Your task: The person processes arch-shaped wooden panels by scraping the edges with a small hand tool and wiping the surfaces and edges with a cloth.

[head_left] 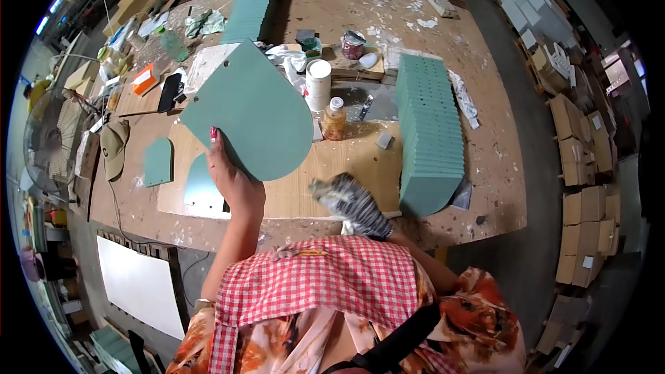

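My bare left hand holds a large green panel by its lower left edge, thumb on the face; the panel has one rounded end and two small holes. My right hand, in a striped grey glove, is low over the wooden board, its fingers bent and partly blurred; whether it holds anything is hidden. Another green panel lies partly under my left hand, and a small green piece is further left. A long row of green panels stands at the right.
Behind the board are a white can, an amber bottle and a red tin. A phone, orange box and cap lie left. Across the table, a co-worker's arms are near another green stack.
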A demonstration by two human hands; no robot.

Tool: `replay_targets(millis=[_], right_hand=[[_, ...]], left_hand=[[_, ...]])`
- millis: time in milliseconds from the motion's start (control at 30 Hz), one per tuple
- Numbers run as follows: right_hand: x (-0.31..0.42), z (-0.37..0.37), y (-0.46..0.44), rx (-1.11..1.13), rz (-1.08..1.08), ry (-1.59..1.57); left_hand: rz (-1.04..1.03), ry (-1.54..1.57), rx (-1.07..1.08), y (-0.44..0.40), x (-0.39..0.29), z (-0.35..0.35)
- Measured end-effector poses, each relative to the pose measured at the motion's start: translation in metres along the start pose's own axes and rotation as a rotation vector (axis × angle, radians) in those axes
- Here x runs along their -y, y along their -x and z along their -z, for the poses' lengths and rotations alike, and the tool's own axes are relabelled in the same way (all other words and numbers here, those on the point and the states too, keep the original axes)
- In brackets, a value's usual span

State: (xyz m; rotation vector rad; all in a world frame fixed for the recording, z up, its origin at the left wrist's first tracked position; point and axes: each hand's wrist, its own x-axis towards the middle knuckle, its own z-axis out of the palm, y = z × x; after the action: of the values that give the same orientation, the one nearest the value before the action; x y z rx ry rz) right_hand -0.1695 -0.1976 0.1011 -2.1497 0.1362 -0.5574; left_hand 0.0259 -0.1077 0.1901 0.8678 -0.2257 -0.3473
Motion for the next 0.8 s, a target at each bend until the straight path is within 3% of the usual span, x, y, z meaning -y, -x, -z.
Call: replay_targets(millis=[67,100,133,167,200,267,333,800], right_hand=[[0.035,0.037,-0.019,-0.211,-0.38,-0.662],[0.03,0.043,-0.021,-0.257,-0.377,-0.823],[0.036,0.046,-0.032,-0.307,-0.286,-0.731],[0.044,0.054,-0.036,-0.317,-0.327,-0.623],[0.051,0.061,-0.04,-0.325,-0.369,-0.515],[0.064,0.067,-0.049,-0.339,-0.45,-0.615],[0.067,0.067,-0.051,-0.341,-0.53,-0.716],[0.069,0.069,-0.046,-0.388,-0.457,-0.666]], left_hand=[[-0.334,-0.578,0.048,0.007,0.007,0.013],[-0.329,-0.574,0.058,0.013,0.006,0.009],[-0.176,-0.399,0.037,0.021,0.003,0.001],[-0.021,-0.226,0.015,0.028,0.001,-0.007],[-0.015,-0.225,0.025,0.034,-0.001,-0.013],[0.115,0.001,0.019,0.042,-0.003,-0.02],[0.133,0.001,0.028,0.045,-0.002,-0.017],[0.199,-0.025,0.044,0.043,-0.001,-0.013]])
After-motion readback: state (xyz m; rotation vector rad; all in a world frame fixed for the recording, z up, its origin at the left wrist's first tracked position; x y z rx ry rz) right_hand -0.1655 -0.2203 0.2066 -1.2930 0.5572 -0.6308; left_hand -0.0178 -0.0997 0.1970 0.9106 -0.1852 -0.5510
